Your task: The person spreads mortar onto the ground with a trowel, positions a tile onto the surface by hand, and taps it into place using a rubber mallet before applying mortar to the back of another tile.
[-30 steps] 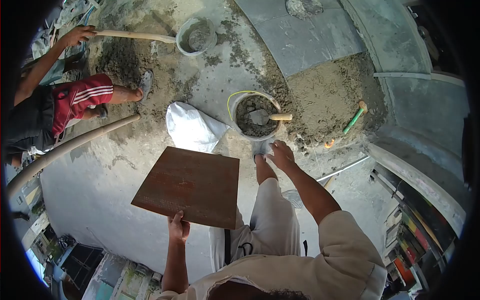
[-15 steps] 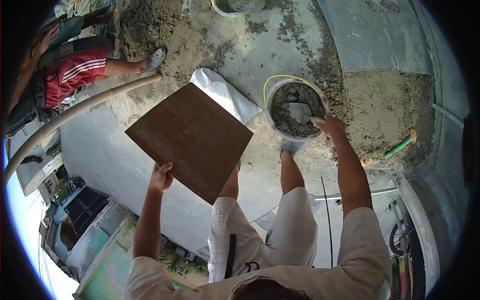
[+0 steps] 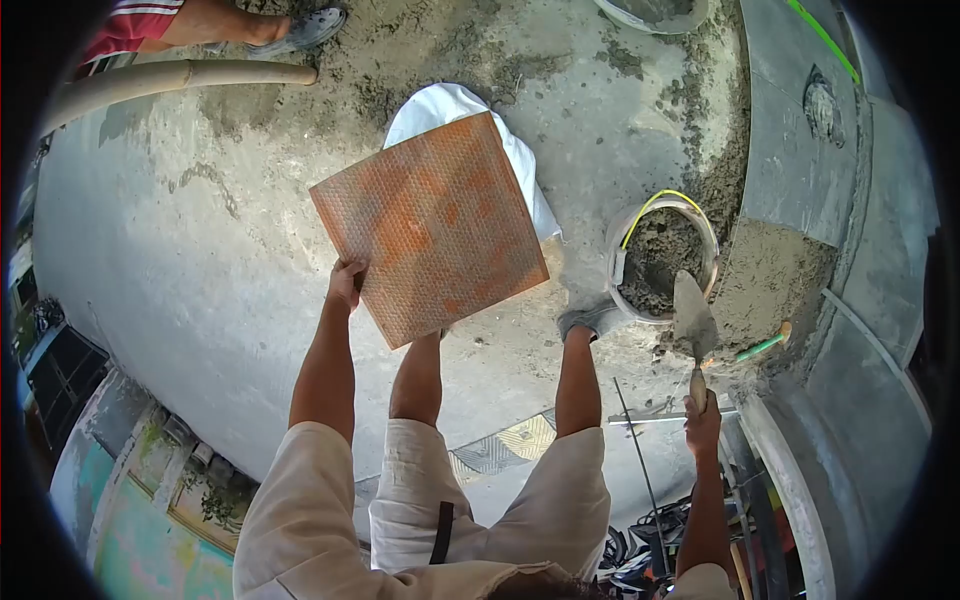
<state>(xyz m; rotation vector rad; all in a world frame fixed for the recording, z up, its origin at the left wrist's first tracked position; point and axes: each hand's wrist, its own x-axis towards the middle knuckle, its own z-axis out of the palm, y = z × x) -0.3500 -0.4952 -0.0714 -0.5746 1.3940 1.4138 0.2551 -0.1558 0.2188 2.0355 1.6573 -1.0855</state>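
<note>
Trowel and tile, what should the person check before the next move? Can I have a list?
1. Grip of the left hand on the tile edge: ok.
2. Grip of the right hand on the trowel handle: ok.
3. The bucket has mortar inside: ok.
4. A load of mortar on the trowel blade: cannot tell.
5. The tile side facing the camera is free of mortar: ok.
</note>
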